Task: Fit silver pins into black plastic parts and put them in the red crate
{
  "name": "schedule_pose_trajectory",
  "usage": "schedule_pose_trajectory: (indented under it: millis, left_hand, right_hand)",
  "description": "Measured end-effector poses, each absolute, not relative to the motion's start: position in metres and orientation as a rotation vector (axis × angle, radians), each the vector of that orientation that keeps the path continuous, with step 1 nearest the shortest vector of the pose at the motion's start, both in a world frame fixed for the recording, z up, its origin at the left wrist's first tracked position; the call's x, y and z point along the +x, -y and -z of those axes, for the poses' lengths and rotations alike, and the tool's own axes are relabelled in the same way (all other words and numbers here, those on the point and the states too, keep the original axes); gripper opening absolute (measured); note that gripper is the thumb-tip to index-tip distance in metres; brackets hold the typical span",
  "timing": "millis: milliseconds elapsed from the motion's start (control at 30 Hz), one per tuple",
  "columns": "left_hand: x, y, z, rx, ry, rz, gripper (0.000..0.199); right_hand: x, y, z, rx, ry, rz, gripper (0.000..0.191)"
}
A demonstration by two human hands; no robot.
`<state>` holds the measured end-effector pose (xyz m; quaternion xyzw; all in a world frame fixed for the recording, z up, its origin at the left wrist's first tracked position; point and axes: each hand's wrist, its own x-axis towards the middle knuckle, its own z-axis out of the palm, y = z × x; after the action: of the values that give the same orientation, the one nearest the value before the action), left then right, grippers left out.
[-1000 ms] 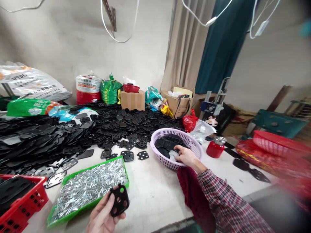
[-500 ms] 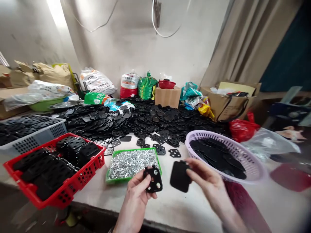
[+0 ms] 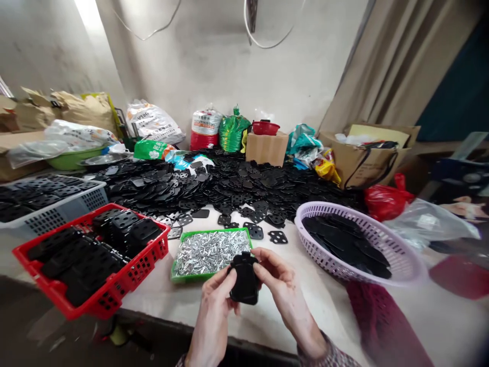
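"Head view: what are the hands gripping?"

"Left hand (image 3: 216,306) and right hand (image 3: 284,285) both pinch black plates (image 3: 244,283), seemingly a pair laid together, just in front of the green tray (image 3: 179,278)."

"How far along are they?"

"Brought together, I'd judge, but not set down. I can't tell whether anything joins them. Left of the tray, the red basket (image 3: 162,250) already bears rows of holed pieces (image 3: 124,220); a big loose heap (image 3: 260,178) lies behind the tray, so plenty is left out of the baskets."

"And the other containers?"

"Short metal pins (image 3: 212,251) fill the tray itself. Right of it, the purple basket (image 3: 405,255) holds smooth black pieces (image 3: 344,244). Farther left, past the red one, a grey crate (image 3: 49,219) has more holed pieces in it."
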<state>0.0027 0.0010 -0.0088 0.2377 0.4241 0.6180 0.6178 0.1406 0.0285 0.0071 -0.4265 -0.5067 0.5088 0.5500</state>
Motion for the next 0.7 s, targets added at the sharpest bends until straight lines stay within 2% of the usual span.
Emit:
schedule_pose_trajectory:
  millis: [233,333,533,700]
  left_hand:
    - [0.005,-0.001,0.008,0.510,-0.973,-1.539,0.032]
    - [0.008,0.000,0.006,0.496,-0.979,-1.554,0.034]
    - [0.012,-0.003,0.008,0.415,-0.902,-1.547,0.036]
    - [0.013,-0.005,0.011,0.258,-0.959,-1.608,0.036]
  right_hand:
    - [0.127,-0.025,0.006,-1.122,1.330,-1.174,0.051]
    - [0.124,-0.025,0.011,-1.166,1.434,-1.098,0.046]
    - [0.124,-0.030,0.017,-1.202,1.343,-1.055,0.019]
    - [0.140,-0.034,0.014,-1.146,1.237,-0.979,0.024]
